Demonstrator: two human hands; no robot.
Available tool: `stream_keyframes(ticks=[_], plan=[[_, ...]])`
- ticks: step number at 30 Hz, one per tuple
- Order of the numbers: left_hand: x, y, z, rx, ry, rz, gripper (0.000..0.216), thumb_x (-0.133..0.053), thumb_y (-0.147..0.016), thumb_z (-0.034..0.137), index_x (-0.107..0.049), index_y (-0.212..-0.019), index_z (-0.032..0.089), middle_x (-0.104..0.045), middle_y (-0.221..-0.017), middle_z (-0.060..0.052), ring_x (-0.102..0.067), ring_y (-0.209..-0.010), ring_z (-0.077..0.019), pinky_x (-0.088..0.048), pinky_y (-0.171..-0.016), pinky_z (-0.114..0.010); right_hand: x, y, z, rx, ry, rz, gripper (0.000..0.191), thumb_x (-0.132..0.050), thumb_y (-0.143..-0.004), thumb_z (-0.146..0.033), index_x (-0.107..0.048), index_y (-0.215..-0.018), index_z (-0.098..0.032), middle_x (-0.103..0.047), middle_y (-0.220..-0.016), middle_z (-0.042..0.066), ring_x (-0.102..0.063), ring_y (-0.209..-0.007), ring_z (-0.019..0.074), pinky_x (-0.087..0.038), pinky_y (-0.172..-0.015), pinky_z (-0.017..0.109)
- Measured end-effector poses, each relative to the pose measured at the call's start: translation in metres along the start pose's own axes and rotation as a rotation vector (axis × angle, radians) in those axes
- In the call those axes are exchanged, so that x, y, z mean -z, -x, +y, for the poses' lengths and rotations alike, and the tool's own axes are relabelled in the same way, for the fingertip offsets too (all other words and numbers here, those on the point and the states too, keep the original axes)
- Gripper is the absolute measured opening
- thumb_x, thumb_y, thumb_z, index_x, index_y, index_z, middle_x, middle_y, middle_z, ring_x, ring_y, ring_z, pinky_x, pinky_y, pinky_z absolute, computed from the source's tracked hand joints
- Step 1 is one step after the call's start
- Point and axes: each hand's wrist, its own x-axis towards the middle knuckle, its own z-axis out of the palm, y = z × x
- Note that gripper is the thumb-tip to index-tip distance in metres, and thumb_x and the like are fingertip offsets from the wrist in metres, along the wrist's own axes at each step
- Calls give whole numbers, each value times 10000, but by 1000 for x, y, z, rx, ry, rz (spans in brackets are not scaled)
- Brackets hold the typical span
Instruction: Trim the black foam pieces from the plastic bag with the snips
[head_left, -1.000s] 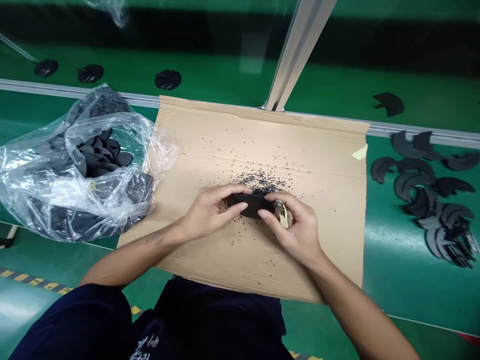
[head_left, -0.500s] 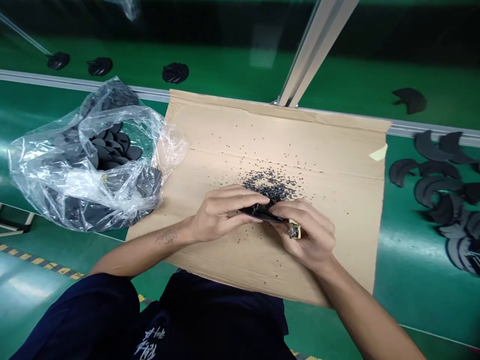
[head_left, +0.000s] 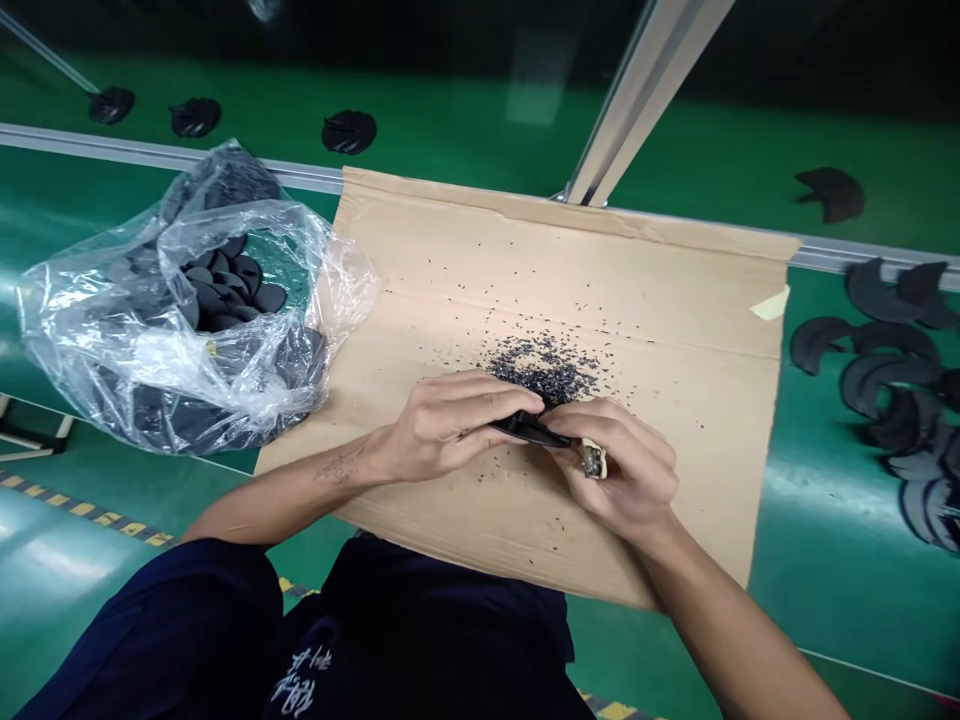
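Observation:
My left hand (head_left: 450,425) is closed around a flat black piece (head_left: 529,430), seen edge-on, just above a brown cardboard sheet (head_left: 675,330). Touching the piece's right end, my right hand (head_left: 626,465) is closed on a small beige-handled tool (head_left: 592,460). A heap of tiny black trimmings (head_left: 544,368) lies on the cardboard just beyond both hands.
A clear plastic bag (head_left: 180,310) full of black pieces sits at the left. Several black crescent pieces (head_left: 885,370) lie on the green table at the right. An aluminium rail (head_left: 225,165) and a slanted post (head_left: 637,100) stand behind, with black pieces on the belt beyond.
The black piece has turned from lying flat-faced to edge-on between my hands. My right hand closed more tightly round the tool. The camera shifted left, so everything sits further right.

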Motion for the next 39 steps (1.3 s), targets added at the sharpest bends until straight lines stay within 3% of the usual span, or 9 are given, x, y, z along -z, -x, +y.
stream_keyframes(ticks=[7,12,17,21,23,26,31,34,39], plan=[[1,3,3,17,-18,37,240,-690,-932,216,-694,-1171,221,-796,-964,-53,-759,-885,-155,-639,-767,-282,0,-2,-1,14,-29,-17,224,-657,-835,-84,-669,-1018,-213,-761,-928,86,-740,-799,203,-607,-685,333],[2,1,3,33,17,-29,254,-632,-970,210,-675,-1220,196,-789,-1057,-85,-755,-985,-172,-640,-853,-321,1,-3,-1,24,-10,-19,201,-661,-850,-112,-673,-1018,-222,-761,-920,82,-743,-801,203,-608,-683,331],[2,0,5,40,1,10,170,-696,-929,224,-722,-1097,212,-794,-932,-50,-757,-858,-152,-634,-757,-279,1,-3,0,28,-55,-34,224,-658,-826,-50,-667,-1002,-189,-754,-907,97,-740,-812,199,-604,-692,319],[3,-1,5,37,20,-8,238,-695,-935,273,-714,-1153,178,-790,-975,-81,-746,-887,-154,-624,-797,-287,0,-3,-1,4,-76,-27,206,-668,-837,-69,-683,-997,-197,-757,-919,92,-737,-816,200,-606,-697,330],[6,-3,5,79,115,-40,307,-638,-965,389,-721,-1160,167,-788,-1002,-102,-741,-920,-163,-619,-822,-301,1,-4,-3,-50,-109,-6,169,-678,-855,-101,-694,-981,-212,-760,-914,79,-735,-799,195,-608,-692,331],[9,-6,4,243,339,-129,481,-403,-1042,506,-748,-1148,188,-783,-1069,-118,-730,-1016,-181,-608,-891,-345,2,-6,-5,-139,-187,20,105,-716,-859,-149,-709,-939,-216,-765,-878,62,-733,-767,189,-611,-692,329],[8,-5,2,389,507,-72,185,-715,-917,351,-802,-942,190,-792,-885,-78,-739,-814,-144,-608,-729,-249,3,-10,-8,-176,-235,-19,147,-749,-847,-176,-731,-988,-215,-775,-956,81,-743,-853,204,-621,-761,345],[4,-4,2,402,506,-78,182,-741,-894,355,-803,-870,186,-785,-821,-75,-725,-750,-139,-598,-687,-246,4,-10,-10,-175,-235,-23,161,-750,-856,-222,-738,-1016,-216,-771,-1011,101,-740,-898,220,-624,-776,363],[0,-4,6,322,482,-114,178,-755,-882,344,-770,-830,175,-753,-762,-61,-682,-714,-132,-575,-693,-256,3,-8,-12,-122,-245,-55,99,-738,-876,-280,-728,-923,-193,-752,-911,90,-727,-792,188,-613,-683,313]])
